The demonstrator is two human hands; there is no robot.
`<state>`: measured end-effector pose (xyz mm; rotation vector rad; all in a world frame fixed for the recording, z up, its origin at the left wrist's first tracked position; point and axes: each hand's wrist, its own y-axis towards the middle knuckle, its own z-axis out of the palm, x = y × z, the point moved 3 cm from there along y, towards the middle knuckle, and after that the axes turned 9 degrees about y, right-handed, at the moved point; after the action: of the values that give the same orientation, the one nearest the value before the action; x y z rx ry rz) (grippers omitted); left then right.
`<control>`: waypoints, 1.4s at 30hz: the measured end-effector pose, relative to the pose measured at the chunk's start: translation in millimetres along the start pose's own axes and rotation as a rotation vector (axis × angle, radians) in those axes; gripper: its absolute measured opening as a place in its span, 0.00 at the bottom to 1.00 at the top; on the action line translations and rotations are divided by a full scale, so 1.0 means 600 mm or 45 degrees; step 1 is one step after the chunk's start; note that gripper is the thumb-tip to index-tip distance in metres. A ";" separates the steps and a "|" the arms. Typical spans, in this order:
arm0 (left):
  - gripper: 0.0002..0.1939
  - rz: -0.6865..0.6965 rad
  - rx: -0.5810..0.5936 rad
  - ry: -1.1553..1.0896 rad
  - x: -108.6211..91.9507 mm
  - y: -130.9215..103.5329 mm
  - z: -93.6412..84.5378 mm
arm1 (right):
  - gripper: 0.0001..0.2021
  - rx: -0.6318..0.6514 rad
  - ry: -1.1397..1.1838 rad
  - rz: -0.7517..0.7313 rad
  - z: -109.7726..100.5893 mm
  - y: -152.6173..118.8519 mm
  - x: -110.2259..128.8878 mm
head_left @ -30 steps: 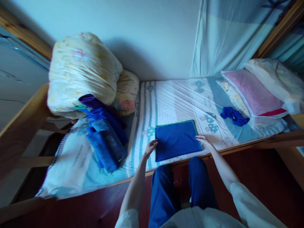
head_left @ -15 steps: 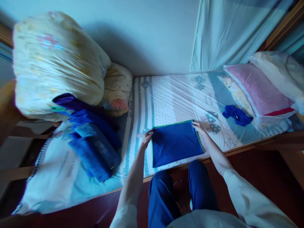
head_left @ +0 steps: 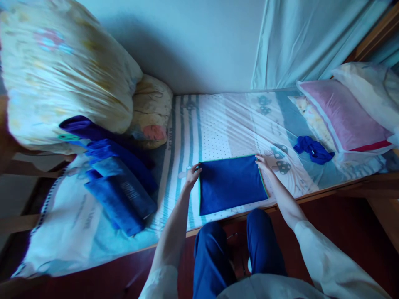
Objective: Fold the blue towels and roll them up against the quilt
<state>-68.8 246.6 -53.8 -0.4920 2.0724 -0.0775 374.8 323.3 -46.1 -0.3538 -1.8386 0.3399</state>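
A blue cloth with green edging lies flat on the patterned bed sheet, near the bed's front edge. At its far left corner my left hand pinches the edge between thumb and fingers. My right hand grips the far right corner in the same way. Folded blue clothes are heaped to the left of my left arm. Farther right, a crumpled bright blue cloth rests on the sheet beside the pillows.
A large yellowish stuffed bundle and a patterned pillow stand at the left. On the right is a pink pillow, with a pale curtain behind. A wooden rail runs along the bed's front.
The view has shifted slightly. Both hands stay at the cloth's far corners, and the cloth's far edge looks a little straighter.
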 end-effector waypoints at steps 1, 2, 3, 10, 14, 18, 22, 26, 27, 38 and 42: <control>0.27 -0.004 -0.021 0.074 -0.002 0.006 0.002 | 0.21 -0.024 -0.046 -0.052 0.001 0.007 0.002; 0.24 -0.004 -0.049 0.145 -0.004 0.013 0.004 | 0.19 -0.059 -0.097 -0.120 0.003 0.014 0.005; 0.22 0.011 -0.081 0.210 -0.008 0.020 0.005 | 0.18 -0.102 -0.153 -0.187 0.004 0.020 0.008; 0.13 0.117 0.128 0.814 -0.042 0.076 0.024 | 0.16 -0.126 -0.644 -0.162 0.022 0.056 0.036; 0.09 0.118 0.329 1.052 -0.045 0.105 0.017 | 0.14 0.025 -0.882 -0.013 0.020 0.074 0.057; 0.11 0.133 0.143 1.069 -0.052 0.111 0.002 | 0.11 -0.018 -0.961 -0.032 0.025 0.066 0.075; 0.20 0.229 -0.170 1.033 -0.076 0.048 0.039 | 0.20 -0.275 -0.961 -0.429 0.091 -0.006 0.078; 0.28 0.547 -0.101 0.892 -0.072 -0.045 0.112 | 0.27 0.121 -1.017 -0.801 0.171 -0.089 0.038; 0.31 0.559 -0.090 0.870 -0.061 -0.058 0.120 | 0.28 0.196 -1.036 -0.831 0.174 -0.099 0.027; 0.35 0.636 0.007 0.816 -0.056 -0.115 0.183 | 0.33 0.119 -1.077 -0.777 0.188 -0.127 -0.003; 0.34 0.641 0.012 0.867 -0.030 -0.180 0.165 | 0.32 0.258 -1.060 -0.830 0.157 -0.189 -0.039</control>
<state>56.2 168.4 -64.5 0.1035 2.8001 0.0522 283.3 205.6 -47.2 0.6221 -2.5604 0.2199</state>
